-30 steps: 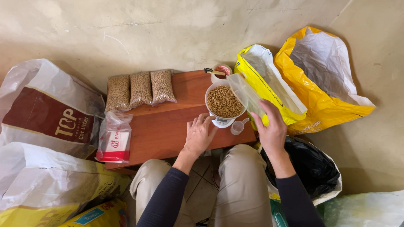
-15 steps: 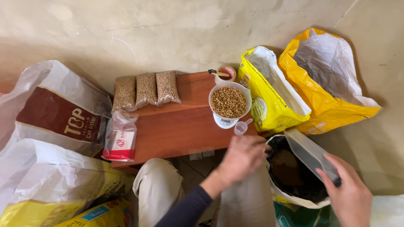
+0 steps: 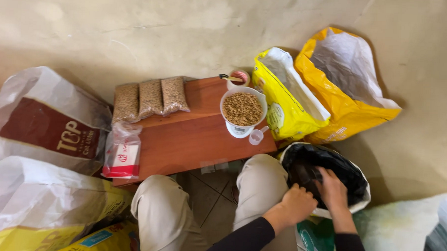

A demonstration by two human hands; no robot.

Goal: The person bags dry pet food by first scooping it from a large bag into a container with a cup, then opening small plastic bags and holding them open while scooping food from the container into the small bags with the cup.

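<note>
Far left: big white-and-brown sack [image 3: 40, 129] and yellow sacks [image 3: 42, 218] slumped against each other, out of my way. Small clear packet with a red-and-white label [image 3: 122, 154] hangs over the left edge of the low wooden board [image 3: 183, 139]. Three filled clear pouches of brown pellets [image 3: 150, 98] lie side by side at the board's back edge, flat, so they stay put. White bowl of the same pellets [image 3: 242, 110] sits on a small scale [image 3: 239, 131] near the right end, small clear cup [image 3: 256, 136] just beside it.

My left hand [image 3: 296, 204] is curled on the near rim of the black-lined bag [image 3: 325, 176], which stands on the floor just right of my right knee; looks like it's pinning the rim open. Grip is closed, fingers mostly hidden. My right hand [image 3: 332, 191] reaches inside the bag, fingers bent downward; can't tell if they hold anything. Bag interior is dark, contents unreadable. Behind it, two open yellow bags [image 3: 343, 105] lean on the wall.
</note>
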